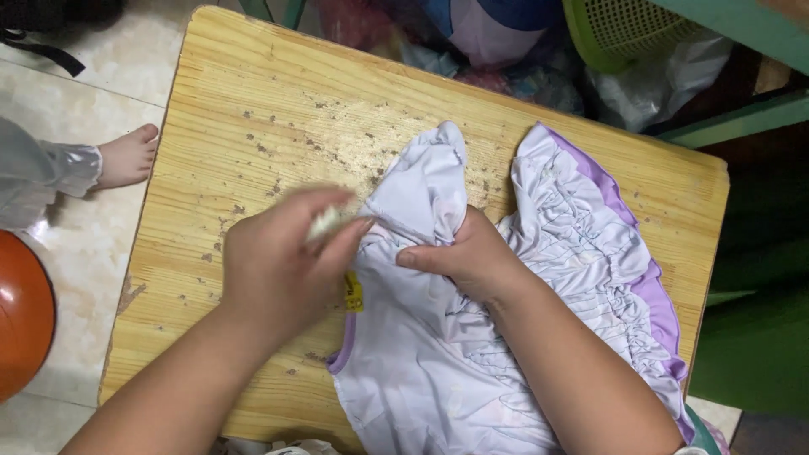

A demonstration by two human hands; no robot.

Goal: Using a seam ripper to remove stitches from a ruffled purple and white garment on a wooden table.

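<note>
I see a pale lilac ruffled garment (506,337) spread on the wooden counter (253,126). The right hand (468,257) presses flat, pinning its bunched sleeve so it stays put. The left hand (278,270), blurred, has its grip pinching something small and pale.

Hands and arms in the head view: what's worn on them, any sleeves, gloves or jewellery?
Both forearms are bare up to the frame edge, with no sleeves in view. The left hand and right hand wear no gloves; no rings, watch or bracelet show. The left hand is motion-blurred, so small details there cannot be told.
</note>
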